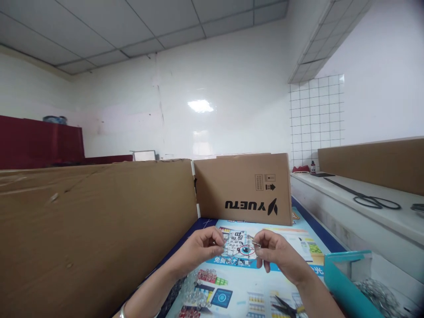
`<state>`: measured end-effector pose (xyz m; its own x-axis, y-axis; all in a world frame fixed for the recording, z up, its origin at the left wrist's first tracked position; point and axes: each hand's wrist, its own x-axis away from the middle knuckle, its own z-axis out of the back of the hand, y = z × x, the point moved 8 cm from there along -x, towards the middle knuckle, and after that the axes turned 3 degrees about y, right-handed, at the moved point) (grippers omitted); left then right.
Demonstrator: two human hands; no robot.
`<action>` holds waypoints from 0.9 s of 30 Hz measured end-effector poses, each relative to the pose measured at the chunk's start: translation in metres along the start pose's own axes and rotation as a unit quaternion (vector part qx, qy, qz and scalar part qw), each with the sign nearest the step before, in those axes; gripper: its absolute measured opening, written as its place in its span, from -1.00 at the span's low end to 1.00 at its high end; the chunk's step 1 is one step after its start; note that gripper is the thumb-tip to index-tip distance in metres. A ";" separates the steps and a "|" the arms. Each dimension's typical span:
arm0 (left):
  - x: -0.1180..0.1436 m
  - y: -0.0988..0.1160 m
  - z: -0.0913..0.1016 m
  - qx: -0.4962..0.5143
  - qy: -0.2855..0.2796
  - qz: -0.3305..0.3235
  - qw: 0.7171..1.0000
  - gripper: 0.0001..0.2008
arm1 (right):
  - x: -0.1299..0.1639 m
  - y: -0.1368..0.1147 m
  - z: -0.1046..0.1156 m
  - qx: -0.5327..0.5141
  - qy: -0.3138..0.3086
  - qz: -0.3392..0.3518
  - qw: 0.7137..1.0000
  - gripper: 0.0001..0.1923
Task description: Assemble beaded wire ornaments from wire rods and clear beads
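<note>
While both hands meet over the printed sheet, the entries stand as follows:

Left hand (202,247): fingers pinched narrow on the left end of a small clear beaded piece (237,244); wrist carries a thin bangle (123,312).
Right hand (276,254): thumb and forefinger closed on the right end of the same piece, at a small metal ring or clasp (255,242), too small to tell which.
Clear beaded piece: held in the air between the two hands, just above the printed sheet (251,282), in front of the cardboard box (243,187).
Handling note: judged from the grip, the work is fine joining at the metal end; it would go best with the piece kept taut and level, elbows low, and the pinch kept close to the ring so it does not slip.
Teal box (344,282): open, at lower right; holds a heap of silvery chain or rings (377,293), contents partly cut off by the frame edge.
Cardboard box: stands at the far end of the sheet, upside-down print on its face; inside not visible.
Loose clear beads (194,289): a pile on the sheet beside the left forearm, in no container.
Pliers (286,308): lying on the sheet near the right forearm, untouched.
Scissors (371,198): on the white ledge (334,194) to the right, well apart.
</note>
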<state>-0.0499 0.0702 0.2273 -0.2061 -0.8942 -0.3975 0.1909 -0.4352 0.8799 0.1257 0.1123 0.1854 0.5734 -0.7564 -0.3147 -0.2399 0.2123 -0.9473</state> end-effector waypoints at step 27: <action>-0.057 0.016 0.074 -0.386 -0.166 0.168 0.892 -0.87 | -0.035 0.084 -0.011 0.136 0.114 -0.012 0.984 -0.73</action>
<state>-0.1059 0.1225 0.2832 -0.2614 -0.9629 0.0665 0.8725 -0.2063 0.4429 0.0765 0.1500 0.1177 0.3789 -0.8754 -0.3001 0.0071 0.3270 -0.9450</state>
